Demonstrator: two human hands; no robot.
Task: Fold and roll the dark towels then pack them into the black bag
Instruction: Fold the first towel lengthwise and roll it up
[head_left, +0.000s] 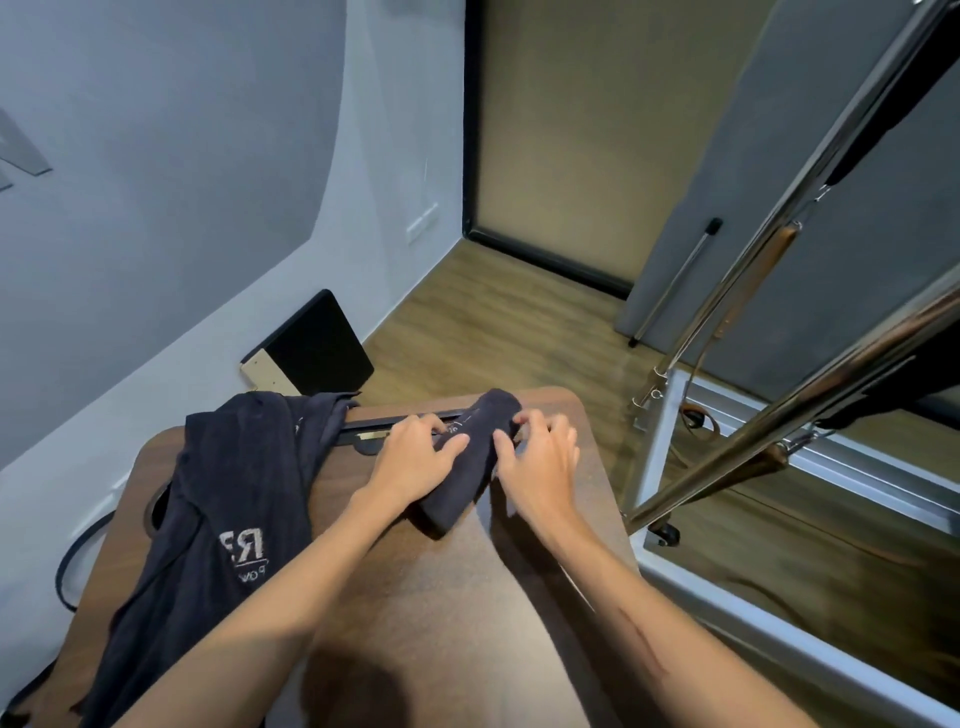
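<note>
Rolling the dark towel (470, 462) on the counter (457, 613), you curl fingers of your left hand (415, 460) and right hand (540, 462) around it. It runs lengthwise away from you, between both hands.

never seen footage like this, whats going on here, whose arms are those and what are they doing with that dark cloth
There is no machine here. This single picture comes from a wide-angle camera worn on a person's head, looking forward and down, so the two bare arms reaching in from the bottom are that person's own.

They work at a brown wooden table. The left hand and the right hand both grip a dark towel rolled into a bundle, one at each side of it.

To the left lies a second dark towel with white lettering, loose and draped over the table's edge. A black rail runs along the far side of the table. On the right stands a metal frame. I cannot pick out the black bag with certainty.
</note>
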